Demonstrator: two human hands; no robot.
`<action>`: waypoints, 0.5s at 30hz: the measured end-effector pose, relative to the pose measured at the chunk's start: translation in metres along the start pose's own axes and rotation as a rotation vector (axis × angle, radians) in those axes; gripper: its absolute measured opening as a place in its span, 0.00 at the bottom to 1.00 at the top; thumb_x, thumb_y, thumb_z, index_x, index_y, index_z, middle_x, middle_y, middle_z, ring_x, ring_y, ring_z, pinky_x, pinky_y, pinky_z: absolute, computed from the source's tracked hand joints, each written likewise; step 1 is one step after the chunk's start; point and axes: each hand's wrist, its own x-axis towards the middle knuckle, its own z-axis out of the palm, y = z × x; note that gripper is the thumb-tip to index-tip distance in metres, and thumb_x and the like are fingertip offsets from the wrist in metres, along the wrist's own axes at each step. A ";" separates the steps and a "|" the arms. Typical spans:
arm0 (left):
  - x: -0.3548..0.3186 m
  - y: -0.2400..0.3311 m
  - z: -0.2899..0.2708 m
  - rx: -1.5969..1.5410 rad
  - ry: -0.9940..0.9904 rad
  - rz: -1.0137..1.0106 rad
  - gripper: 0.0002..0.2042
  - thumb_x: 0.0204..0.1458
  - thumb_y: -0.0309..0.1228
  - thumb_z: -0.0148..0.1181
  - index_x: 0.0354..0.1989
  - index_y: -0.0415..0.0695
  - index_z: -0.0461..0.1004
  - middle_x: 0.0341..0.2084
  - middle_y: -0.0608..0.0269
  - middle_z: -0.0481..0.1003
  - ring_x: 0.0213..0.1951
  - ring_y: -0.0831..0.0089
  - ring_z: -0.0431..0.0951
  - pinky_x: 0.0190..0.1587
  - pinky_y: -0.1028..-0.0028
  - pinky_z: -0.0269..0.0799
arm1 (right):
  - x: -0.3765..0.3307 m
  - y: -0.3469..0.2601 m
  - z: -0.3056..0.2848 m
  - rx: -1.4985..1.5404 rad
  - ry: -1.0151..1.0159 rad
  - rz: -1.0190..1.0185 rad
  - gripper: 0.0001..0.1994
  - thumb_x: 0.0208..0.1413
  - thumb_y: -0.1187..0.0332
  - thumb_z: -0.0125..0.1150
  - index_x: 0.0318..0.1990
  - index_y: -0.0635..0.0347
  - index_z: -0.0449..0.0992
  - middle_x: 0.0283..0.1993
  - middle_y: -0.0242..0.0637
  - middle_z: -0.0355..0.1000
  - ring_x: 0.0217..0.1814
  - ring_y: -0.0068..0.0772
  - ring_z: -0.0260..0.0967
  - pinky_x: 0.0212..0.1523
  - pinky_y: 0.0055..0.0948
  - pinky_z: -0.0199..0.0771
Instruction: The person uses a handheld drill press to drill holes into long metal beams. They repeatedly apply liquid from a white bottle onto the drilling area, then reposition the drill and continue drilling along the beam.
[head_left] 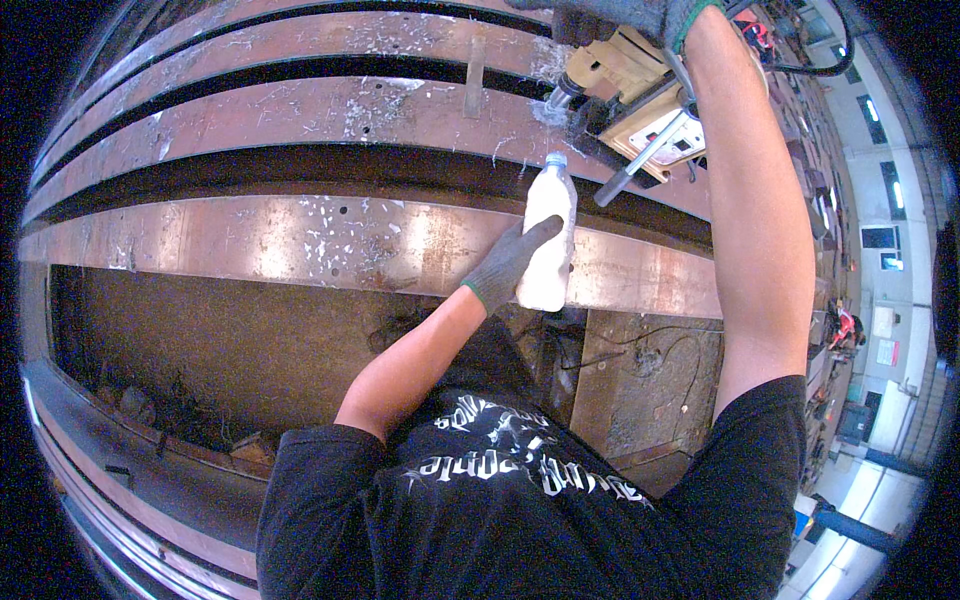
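At centre frame, 1 white bottle point(548, 245) is held upright by the left hand point(512, 260), seemingly so its cap point(556, 160) is aimed at the drill point(622, 68); the right hand's point(640, 14) grip, upper right, cannot be told.

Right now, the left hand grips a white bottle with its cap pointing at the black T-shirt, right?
Not quite: in the head view, the cap points away from the black T-shirt, toward the drilling machine. The left hand does grip the white bottle.

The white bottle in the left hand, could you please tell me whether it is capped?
Apparently capped: a pale blue cap sits atop the white bottle; how tightly, I cannot tell.
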 end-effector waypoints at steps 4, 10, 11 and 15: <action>0.008 -0.010 -0.007 -0.114 -0.029 -0.036 0.29 0.61 0.52 0.64 0.56 0.38 0.73 0.39 0.58 0.81 0.34 0.64 0.84 0.38 0.64 0.83 | 0.002 0.004 0.001 0.022 -0.005 -0.017 0.31 0.62 0.39 0.57 0.57 0.58 0.82 0.40 0.39 0.85 0.41 0.30 0.82 0.46 0.31 0.80; 0.012 -0.011 -0.008 -0.215 -0.064 -0.059 0.27 0.61 0.51 0.64 0.56 0.38 0.73 0.39 0.57 0.81 0.35 0.64 0.84 0.40 0.65 0.83 | 0.002 0.001 0.000 -0.001 0.001 -0.007 0.31 0.62 0.40 0.58 0.59 0.57 0.81 0.43 0.41 0.85 0.43 0.31 0.82 0.47 0.31 0.81; 0.010 -0.009 -0.007 -0.232 -0.056 -0.066 0.26 0.61 0.49 0.64 0.56 0.37 0.72 0.39 0.56 0.81 0.36 0.65 0.84 0.40 0.65 0.83 | 0.003 0.000 -0.001 0.005 -0.013 0.011 0.31 0.62 0.40 0.58 0.59 0.56 0.81 0.44 0.41 0.84 0.44 0.32 0.82 0.48 0.31 0.81; 0.003 -0.002 -0.002 -0.237 -0.039 -0.089 0.25 0.62 0.48 0.64 0.54 0.36 0.74 0.39 0.55 0.81 0.36 0.66 0.84 0.41 0.66 0.83 | 0.006 0.000 -0.001 -0.072 -0.003 0.014 0.32 0.62 0.39 0.57 0.60 0.57 0.80 0.46 0.41 0.84 0.47 0.33 0.82 0.49 0.31 0.81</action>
